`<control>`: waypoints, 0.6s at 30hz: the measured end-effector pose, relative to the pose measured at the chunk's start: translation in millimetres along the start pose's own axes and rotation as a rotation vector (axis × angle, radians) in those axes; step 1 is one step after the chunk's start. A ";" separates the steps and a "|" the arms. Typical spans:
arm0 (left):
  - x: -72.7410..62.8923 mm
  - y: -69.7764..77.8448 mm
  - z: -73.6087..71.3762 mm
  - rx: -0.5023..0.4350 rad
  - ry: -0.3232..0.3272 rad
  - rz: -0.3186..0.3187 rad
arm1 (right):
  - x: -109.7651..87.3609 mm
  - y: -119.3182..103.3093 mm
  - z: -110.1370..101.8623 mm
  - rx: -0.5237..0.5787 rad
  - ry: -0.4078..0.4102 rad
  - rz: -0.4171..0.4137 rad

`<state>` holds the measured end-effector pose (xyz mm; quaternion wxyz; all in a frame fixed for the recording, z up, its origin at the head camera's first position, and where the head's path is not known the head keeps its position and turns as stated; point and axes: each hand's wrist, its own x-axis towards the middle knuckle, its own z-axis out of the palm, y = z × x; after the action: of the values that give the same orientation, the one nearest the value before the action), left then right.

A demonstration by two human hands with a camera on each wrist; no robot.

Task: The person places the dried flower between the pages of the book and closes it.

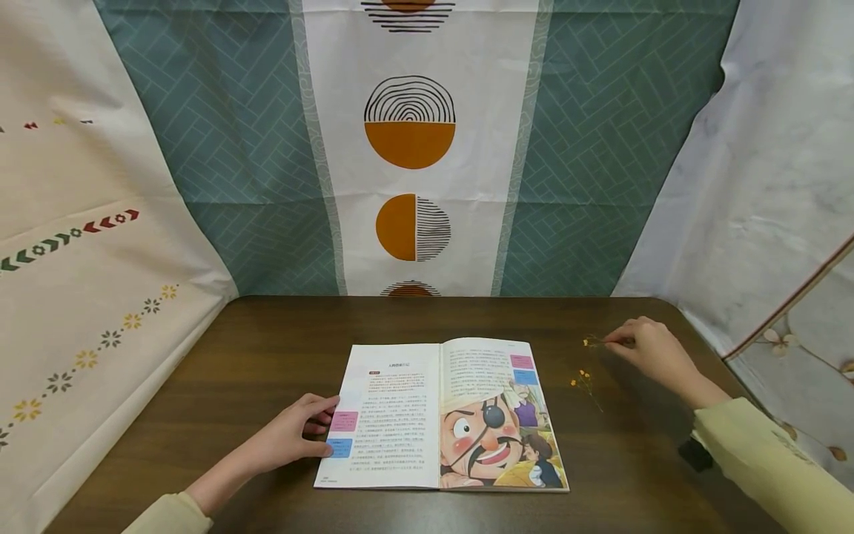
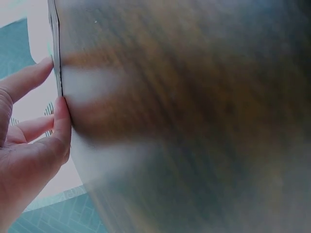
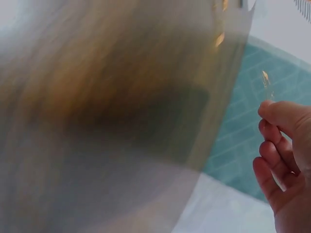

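Note:
An open picture book (image 1: 394, 415) lies on the dark wooden table, text on its left page and a cartoon pirate on the right. At its left edge my left hand (image 1: 287, 437) rests with thumb and forefinger touching the page margin by the pink and blue boxes; in the left wrist view, fingertips (image 2: 60, 104) meet the book's thin edge. Above the table's right side, my right hand (image 1: 650, 352) pinches a thin sprig of small yellow flowers (image 1: 590, 342) between thumb and forefinger. Another yellow flower sprig (image 1: 583, 381) lies between the book and that hand.
A dark object (image 1: 695, 455) sits partly hidden beside the right sleeve. Behind the wooden table (image 1: 280, 334) hangs a green and white patterned curtain (image 1: 253, 148). Pale cloths (image 1: 73, 245) flank the table on both sides.

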<state>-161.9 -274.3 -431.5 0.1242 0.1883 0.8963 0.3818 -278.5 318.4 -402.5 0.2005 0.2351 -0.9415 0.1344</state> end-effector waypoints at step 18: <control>-0.5 3.5 0.9 -0.092 -0.007 -0.011 | 55.4 -91.7 12.1 0.162 -0.091 0.014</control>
<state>-160.2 -271.7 -429.4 0.1379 0.1786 0.8785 0.4210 -281.7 214.4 -374.2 0.1371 0.2496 -0.9374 0.2006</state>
